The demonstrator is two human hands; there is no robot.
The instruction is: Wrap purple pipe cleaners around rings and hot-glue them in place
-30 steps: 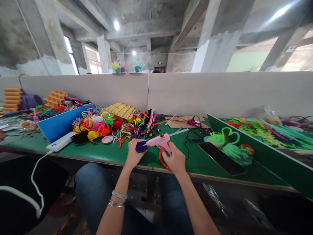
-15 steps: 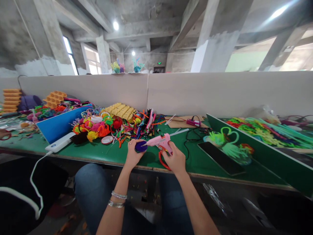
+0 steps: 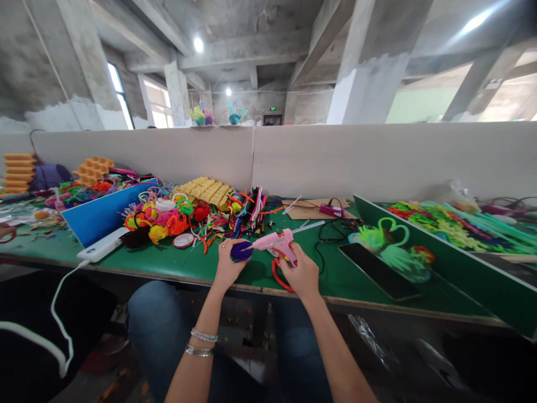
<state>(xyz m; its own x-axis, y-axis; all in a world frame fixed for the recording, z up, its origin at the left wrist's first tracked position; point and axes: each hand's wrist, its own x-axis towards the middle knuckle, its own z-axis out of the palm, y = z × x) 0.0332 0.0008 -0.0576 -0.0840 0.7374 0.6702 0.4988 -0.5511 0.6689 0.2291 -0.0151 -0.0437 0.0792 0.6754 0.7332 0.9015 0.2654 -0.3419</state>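
Note:
My right hand point(image 3: 301, 271) is wrapped round the handle of a pink hot glue gun point(image 3: 272, 242), its nozzle aimed left. In my left hand point(image 3: 229, 265) is a dark purple fuzzy piece point(image 3: 241, 251), rounded in outline, gripped by the fingers. The nozzle tip reaches the purple piece; whether it touches cannot be told. Beneath the glue gun, red-handled scissors point(image 3: 278, 275) lie on the green table point(image 3: 193, 267), partly covered by my right hand. Both hands are just above the table's front edge.
Left stand a white power strip point(image 3: 103, 246), a blue board point(image 3: 107, 214) and a heap of colourful pipe-cleaner pieces point(image 3: 176, 221). To the right lie a black phone point(image 3: 377, 271), a green pipe-cleaner swan point(image 3: 396, 249) and a green divider point(image 3: 440, 257). Cardboard point(image 3: 300, 209) rests at the back.
The glue gun's nozzle has shifted very slightly over the purple piece. Both hands keep their hold and stay almost in the same place.

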